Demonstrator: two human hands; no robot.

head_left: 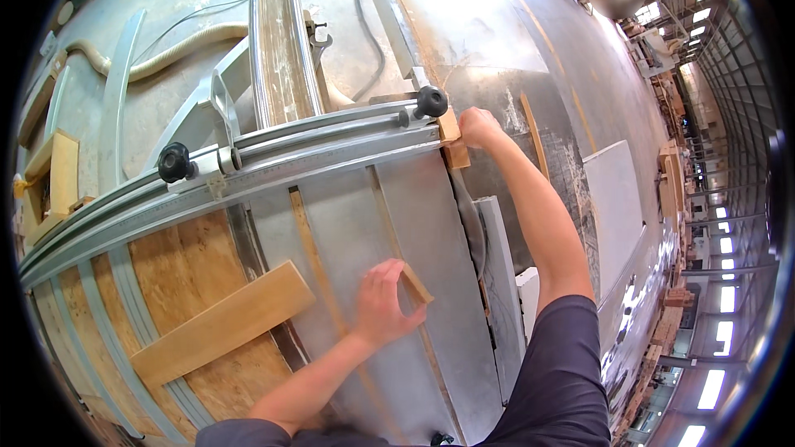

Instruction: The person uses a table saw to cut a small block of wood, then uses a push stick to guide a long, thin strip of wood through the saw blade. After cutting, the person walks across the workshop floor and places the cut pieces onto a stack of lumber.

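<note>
A slim tan wood piece (419, 285) is pinched by the left hand (383, 306); at the saw table's (426, 223) far right corner, a squared pale block (455, 154) is touched by the right hand (478, 127), its grip unclear.

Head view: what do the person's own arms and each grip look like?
The right sleeve is dark charcoal, slightly purplish, and short, ending near the elbow; the left sleeve matches. The left forearm and right forearm are bare. The left grip and right grip are ungloved; no watch shows.
</note>
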